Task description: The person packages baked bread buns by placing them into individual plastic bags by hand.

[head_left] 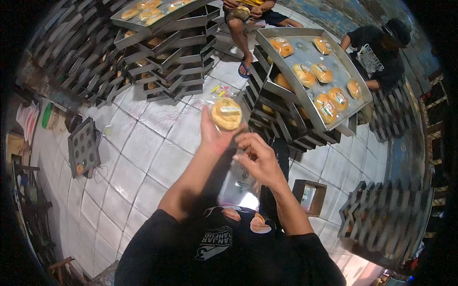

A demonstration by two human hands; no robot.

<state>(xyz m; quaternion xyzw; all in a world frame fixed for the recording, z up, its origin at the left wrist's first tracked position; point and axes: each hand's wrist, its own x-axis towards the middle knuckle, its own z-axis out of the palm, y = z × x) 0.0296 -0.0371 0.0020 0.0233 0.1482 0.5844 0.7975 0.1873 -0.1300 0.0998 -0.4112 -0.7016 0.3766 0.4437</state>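
Observation:
A round golden bun (226, 114) in a clear plastic wrapper with a printed label rests in my left hand (213, 133), whose fingers are behind it. Close by on the right is my right hand (258, 155), its fingers curled together near the lower end of the wrapper. What those fingers pinch, if anything, is too small to make out. Below the hands, a stack of clear plastic bags (237, 183) lies on my lap. Several wrapped buns (304, 75) sit on a metal tray (299, 102) to the right of my hands.
Stacked metal trays (167, 71) stand at the back left, more trays (381, 219) at the lower right. A dark muffin-type pan (84, 148) and a small box (310, 198) are on the tiled floor (143, 157). Two other people sit near the tray stacks; one holds a wrapped bun (241, 13).

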